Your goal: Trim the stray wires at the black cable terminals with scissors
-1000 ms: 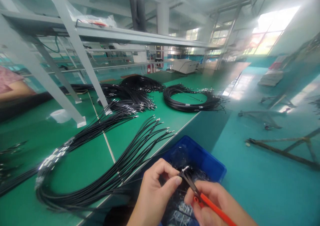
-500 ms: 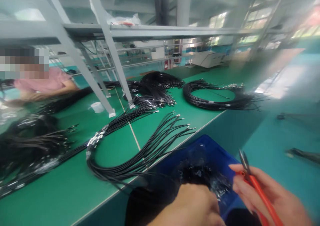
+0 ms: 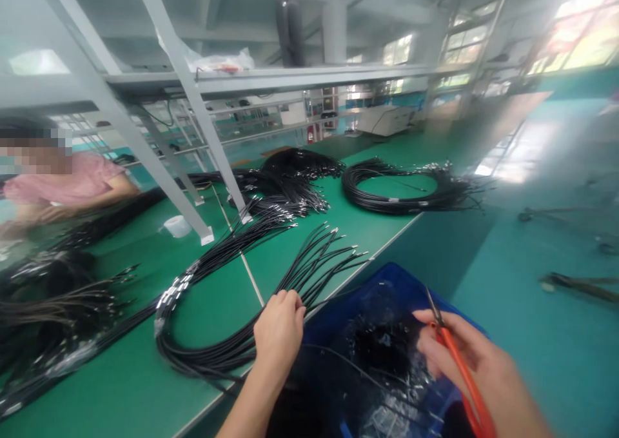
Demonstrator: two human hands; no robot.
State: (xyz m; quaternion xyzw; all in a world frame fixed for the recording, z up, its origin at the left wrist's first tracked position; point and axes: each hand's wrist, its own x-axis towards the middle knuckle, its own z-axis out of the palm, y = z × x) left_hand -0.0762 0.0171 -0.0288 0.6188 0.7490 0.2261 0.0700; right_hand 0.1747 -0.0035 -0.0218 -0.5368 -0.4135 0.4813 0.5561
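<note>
Black cables (image 3: pixel 213 355), centre: left hand (image 3: pixel 278 328) newly over them, grip hidden.
Orange-handled tool (image 3: pixel 459 359), lower right: right hand (image 3: pixel 487 364) grasping.

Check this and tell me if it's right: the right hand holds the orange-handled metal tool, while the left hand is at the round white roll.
The left hand is at the curved bundle of thin black cables, not the round white roll, as the head view shows. The right hand does hold the orange-handled metal tool.
</note>
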